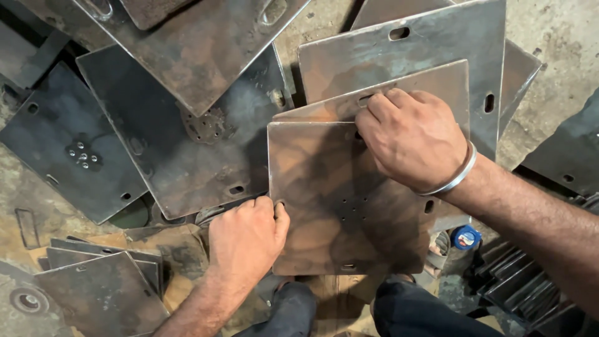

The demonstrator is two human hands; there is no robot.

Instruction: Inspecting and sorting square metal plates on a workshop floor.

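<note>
We see a rough, stained concrete floor (pixel 564 43), bare toward the upper right corner. Directly on it lie rusty square steel plates with slotted holes, heaped and overlapping at differing angles. A dark plate (pixel 65 146) with a central cluster of small holes rests at the left, partly under a larger plate (pixel 187 156). A stack of smaller plates (pixel 103 290) sits at the lower left, beside a round metal fitting (pixel 28 301). Ribbed dark metal parts (pixel 530 290) lie at the lower right, near a small blue-capped object (pixel 466 237).
</note>
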